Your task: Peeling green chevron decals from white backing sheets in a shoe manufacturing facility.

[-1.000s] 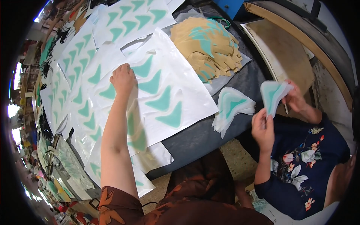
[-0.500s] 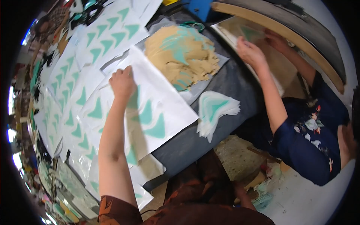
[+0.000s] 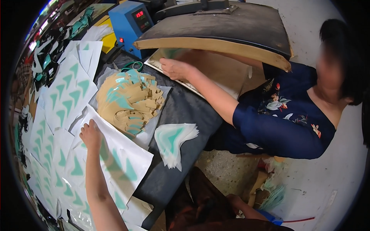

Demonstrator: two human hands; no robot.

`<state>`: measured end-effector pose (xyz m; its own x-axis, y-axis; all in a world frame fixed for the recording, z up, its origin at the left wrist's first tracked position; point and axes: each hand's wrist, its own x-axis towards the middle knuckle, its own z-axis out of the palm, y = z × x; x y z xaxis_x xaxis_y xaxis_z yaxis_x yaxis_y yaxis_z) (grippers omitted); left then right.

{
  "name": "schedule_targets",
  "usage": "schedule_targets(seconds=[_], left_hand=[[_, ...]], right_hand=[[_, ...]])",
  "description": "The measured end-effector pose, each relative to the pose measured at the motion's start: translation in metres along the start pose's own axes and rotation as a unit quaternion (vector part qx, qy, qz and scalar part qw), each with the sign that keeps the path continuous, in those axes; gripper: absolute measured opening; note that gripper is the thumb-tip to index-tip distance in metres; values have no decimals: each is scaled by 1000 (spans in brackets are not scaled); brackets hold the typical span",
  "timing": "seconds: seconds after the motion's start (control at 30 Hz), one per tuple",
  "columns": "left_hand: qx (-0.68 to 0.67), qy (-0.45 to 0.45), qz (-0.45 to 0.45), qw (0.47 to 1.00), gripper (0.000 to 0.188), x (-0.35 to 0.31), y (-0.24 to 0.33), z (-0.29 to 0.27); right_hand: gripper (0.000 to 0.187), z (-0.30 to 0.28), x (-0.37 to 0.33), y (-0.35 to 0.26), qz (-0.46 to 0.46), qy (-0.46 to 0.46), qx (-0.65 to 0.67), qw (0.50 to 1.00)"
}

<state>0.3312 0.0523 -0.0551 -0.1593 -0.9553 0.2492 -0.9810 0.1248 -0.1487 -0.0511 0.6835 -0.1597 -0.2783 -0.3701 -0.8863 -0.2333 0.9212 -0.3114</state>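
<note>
1. The person's left hand (image 3: 91, 134) lay palm down, fingers loosely together, pressed flat on the top white sheet printed with teal shapes (image 3: 115, 165); nothing was clamped in it, and the forearm ran back from it toward the lower edge.
2. That sheet sat on the dark table (image 3: 185, 111), its near corner pointing toward the person and its far edge just under the hand.
3. Just beyond the fingertips, and a little to their right, lay a heap of tan and teal cut pieces (image 3: 129, 101), resting on a clear film.
4. To the right of the left hand, well apart from it, a small stack of translucent pieces with teal centres (image 3: 174, 142) hung over the table's edge.
5. To the left of the hand and beyond it, more white sheets with rows of teal shapes (image 3: 67, 92) spread out, overlapping one another.
6. The person's right hand (image 3: 235, 200) showed only in part low in the view, beside a dark brown garment; whether its fingers were apart or closed could not be told, and a blue object (image 3: 269, 217) lay just beside the forearm.
7. Far across from the left hand, a co-worker in a dark blue flowered top (image 3: 277, 123) reached one hand (image 3: 174, 68) onto the lower platen of a heat press (image 3: 219, 23), under its raised upper plate.
8. A blue control box (image 3: 129, 23) stood just left of the press.
</note>
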Motion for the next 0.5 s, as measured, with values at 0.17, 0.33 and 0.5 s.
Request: schedule_targets(seconds=[0.17,0.33,0.5], left_hand=[[40,-61,-20,997,44,3,-5,-19],[39,-10,-30,999,58,-10,-34,-40],[-116,32,-75,990,63,-60,-30,-87]], right_hand=[[24,9,2,20,49,19,199,979],[19,-4,43,40,-50,-36,68,996],[13,-34,66,38,-74,-53,139,986]])
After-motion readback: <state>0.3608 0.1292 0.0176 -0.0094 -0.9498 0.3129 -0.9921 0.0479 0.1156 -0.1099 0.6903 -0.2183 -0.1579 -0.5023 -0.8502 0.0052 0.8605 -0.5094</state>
